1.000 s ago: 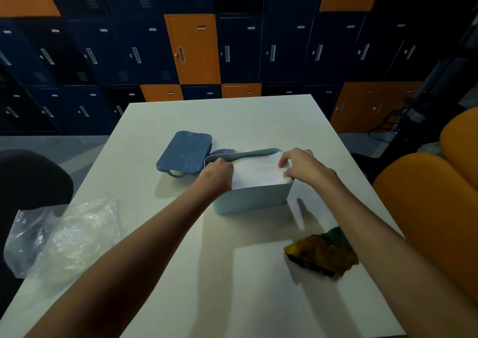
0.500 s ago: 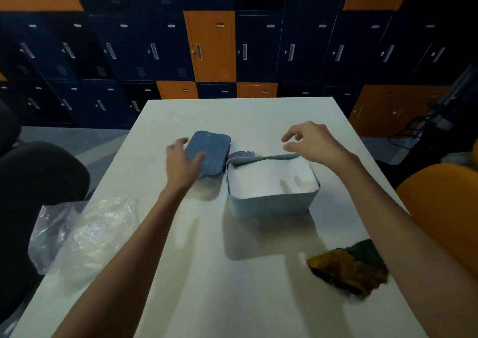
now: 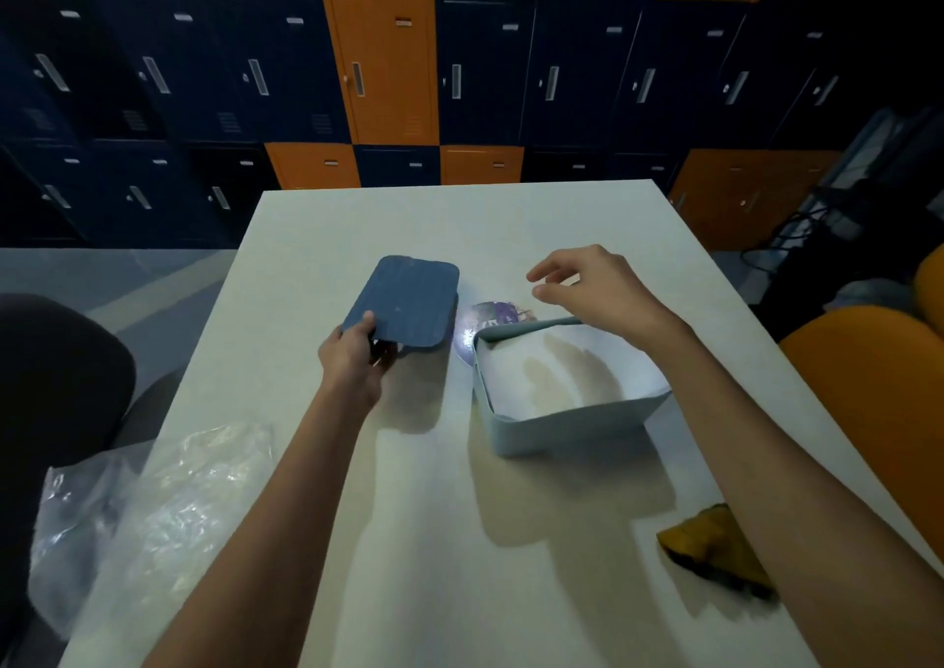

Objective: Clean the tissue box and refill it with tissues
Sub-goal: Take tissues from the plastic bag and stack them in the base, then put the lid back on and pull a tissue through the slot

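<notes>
1. Because the pale blue tissue box sits open on the counter with white tissues filling it, check they lie below the rim.
2. Your left hand pinches the near corner of the dark blue lid, left of the box; carry it across level.
3. Your right hand hovers with fingers loose and empty over the box's far rim; use it to steady that rim.

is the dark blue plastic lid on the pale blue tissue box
No, the left hand grips the dark blue plastic lid beside the open pale blue tissue box.
</notes>
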The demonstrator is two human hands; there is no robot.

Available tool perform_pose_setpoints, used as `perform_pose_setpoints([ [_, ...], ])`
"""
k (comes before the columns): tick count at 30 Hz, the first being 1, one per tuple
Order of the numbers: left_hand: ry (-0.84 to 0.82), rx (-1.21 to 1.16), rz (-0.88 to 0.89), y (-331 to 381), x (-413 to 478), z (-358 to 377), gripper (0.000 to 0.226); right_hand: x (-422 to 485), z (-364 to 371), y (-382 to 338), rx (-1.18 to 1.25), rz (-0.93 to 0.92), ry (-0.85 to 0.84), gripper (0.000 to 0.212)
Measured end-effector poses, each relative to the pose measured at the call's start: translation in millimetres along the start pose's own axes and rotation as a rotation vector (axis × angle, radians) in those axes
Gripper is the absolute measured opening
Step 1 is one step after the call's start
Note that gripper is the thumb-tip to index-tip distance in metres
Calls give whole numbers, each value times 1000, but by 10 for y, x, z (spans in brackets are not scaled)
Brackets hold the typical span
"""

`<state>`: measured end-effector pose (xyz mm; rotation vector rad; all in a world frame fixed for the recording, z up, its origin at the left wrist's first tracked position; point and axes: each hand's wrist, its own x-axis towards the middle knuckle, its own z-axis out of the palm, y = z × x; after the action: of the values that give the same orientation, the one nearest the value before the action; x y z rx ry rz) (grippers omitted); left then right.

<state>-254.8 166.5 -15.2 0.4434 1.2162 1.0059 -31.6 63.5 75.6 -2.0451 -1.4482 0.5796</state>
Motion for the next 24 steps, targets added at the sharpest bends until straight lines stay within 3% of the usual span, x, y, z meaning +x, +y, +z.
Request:
perform_pose_setpoints([
  [5,-135,31,38,252,-174,54,33,61,-6,10,321,132,123,34],
  [10,-354,276,10,191,-339,156,39,14,-148,26,840,393,-2,40],
  [17,-421,426,-39,-81,-427,222,41,-161,-364,280,739,377,-39,10],
  [24,-430,476,-6,-206,-487,290,36,-224,-380,505,685,384,-121,15],
])
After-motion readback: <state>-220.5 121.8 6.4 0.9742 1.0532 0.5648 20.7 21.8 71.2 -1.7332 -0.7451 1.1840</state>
